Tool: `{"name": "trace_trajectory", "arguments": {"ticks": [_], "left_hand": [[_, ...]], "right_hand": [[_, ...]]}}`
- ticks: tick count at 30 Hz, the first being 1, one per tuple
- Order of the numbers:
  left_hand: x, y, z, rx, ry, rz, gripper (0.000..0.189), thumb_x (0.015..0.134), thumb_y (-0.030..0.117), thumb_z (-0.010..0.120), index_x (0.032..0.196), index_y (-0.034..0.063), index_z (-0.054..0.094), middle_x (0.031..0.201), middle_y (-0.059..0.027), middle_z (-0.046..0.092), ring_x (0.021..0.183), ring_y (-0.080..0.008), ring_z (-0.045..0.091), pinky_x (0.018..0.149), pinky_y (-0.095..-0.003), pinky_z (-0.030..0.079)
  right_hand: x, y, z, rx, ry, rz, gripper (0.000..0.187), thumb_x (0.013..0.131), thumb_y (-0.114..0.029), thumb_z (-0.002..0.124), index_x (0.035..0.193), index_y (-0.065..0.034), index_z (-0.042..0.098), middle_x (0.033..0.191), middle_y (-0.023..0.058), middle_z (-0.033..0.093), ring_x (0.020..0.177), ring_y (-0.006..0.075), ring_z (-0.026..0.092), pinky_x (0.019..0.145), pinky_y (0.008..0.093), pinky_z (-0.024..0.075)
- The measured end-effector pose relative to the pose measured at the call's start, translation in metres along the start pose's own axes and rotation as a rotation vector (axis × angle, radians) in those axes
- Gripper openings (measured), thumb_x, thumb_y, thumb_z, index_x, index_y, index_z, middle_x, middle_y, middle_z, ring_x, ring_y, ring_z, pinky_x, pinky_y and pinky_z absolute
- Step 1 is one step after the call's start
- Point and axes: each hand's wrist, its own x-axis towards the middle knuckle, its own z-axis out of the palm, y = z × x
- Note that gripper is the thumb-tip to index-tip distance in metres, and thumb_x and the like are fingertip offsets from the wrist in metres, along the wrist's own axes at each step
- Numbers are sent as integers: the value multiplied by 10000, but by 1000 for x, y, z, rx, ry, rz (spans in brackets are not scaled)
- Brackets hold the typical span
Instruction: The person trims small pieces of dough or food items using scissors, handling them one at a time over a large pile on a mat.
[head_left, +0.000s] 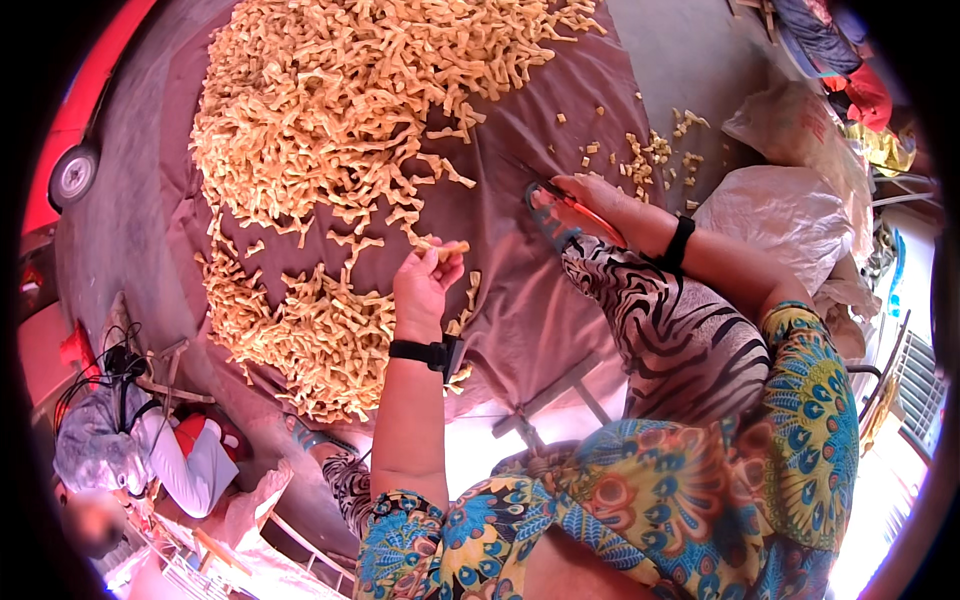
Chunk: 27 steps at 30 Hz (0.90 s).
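Note:
My left hand (430, 281) pinches a small yellow, bone-shaped piece (452, 250) between thumb and fingers. It is above a brown cloth (525, 315), between two heaps of similar pieces. The larger heap (322, 112) spreads across the far part of the cloth, and a smaller heap (307, 337) lies near my left forearm. In my right hand (600, 199) is a pair of scissors (592, 219) with red-orange handles, its dark blades pointing up and left over the cloth. Whether the blades are apart is hard to make out. My right foot, in a sandal (551, 217), is just below that hand.
Short cut-off bits (641, 161) are scattered at the cloth's right edge. Beyond them stand a white sack (772, 217) and a printed sack (795, 127). Another person (150, 442) sits at lower left. A red vehicle's wheel (73, 177) is at far left.

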Motion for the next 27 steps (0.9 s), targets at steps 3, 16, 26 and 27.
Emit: {"name": "trace_trajectory", "arguments": {"ticks": [3, 16, 26, 27], "left_hand": [[0, -2, -21, 534, 61, -104, 163, 909, 146, 453, 940, 37, 570, 849, -127, 652, 764, -190, 626, 653, -296, 515], [129, 21, -36, 1650, 238, 941, 343, 715, 8, 592, 1048, 86, 599, 927, -76, 595, 927, -267, 550, 899, -369, 400], [93, 16, -97, 457, 144, 114, 258, 834, -49, 492, 1086, -7, 524, 819, -38, 579, 687, -112, 575, 626, -253, 528], [90, 17, -98, 484, 173, 121, 249, 833, -42, 498, 1077, -6, 529, 817, -38, 577, 683, -111, 572, 621, -249, 526]], "right_hand": [[-4, -9, -3, 0, -9, -1, 116, 819, -147, 500, 827, -34, 524, 683, 78, 591, 649, 176, 631, 595, 324, 514], [-20, -39, -24, -54, -21, 72, 131, 821, -49, 508, 917, 28, 552, 825, 115, 640, 777, 190, 661, 660, 309, 520], [-20, -15, -27, -102, -38, 89, 184, 863, -177, 549, 976, -35, 525, 616, 12, 517, 497, 79, 487, 442, 249, 383], [-21, -19, -26, -70, -37, 122, 191, 847, -180, 547, 968, -34, 534, 631, 25, 529, 524, 94, 505, 459, 261, 402]]}}
